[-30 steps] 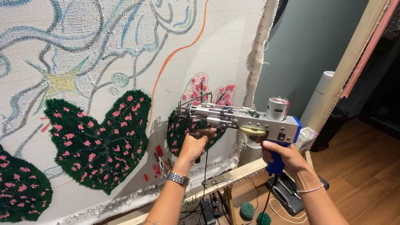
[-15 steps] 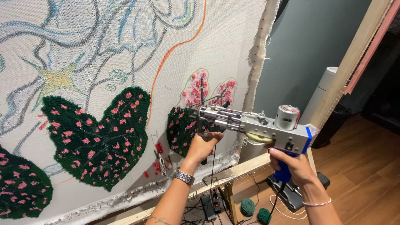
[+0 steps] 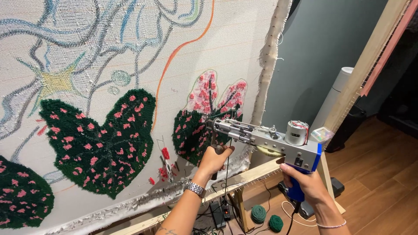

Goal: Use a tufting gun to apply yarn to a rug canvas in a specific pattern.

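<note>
Right hand (image 3: 305,185): clenched around the blue pistol grip of the tufting gun (image 3: 265,139), at the tool's rear end; a thin bracelet sits on the wrist.
Left hand (image 3: 214,160): closed around the dark front handle below the gun's forward part; a metal watch (image 3: 194,188) is on the wrist.
Gun position: directly above both hands, spanning between them.
Long axis: runs from the right hand up and leftward to the needle end, close to level, slightly raised at the front.
Needle end: just above and ahead of the left hand, at the cloth; actual contact cannot be confirmed.
Nearer hand: the left is nearer the cloth; the right sits well back from it.
Work surface: backing cloth (image 3: 130,56) stretched on a wooden frame (image 3: 244,174), standing ahead and to the left of both hands.
Leaf at needle: a half-filled leaf (image 3: 204,122), dark green with pink spots below, pink on bare cloth above.
Finished leaves: two more dark green spotted leaves (image 3: 104,139), further left of the left hand, one cut by the picture edge.
Leaf count: three in view.
Yarn balls (image 3: 258,213): two, green, on the floor below the hands.
Guns: one.
</note>
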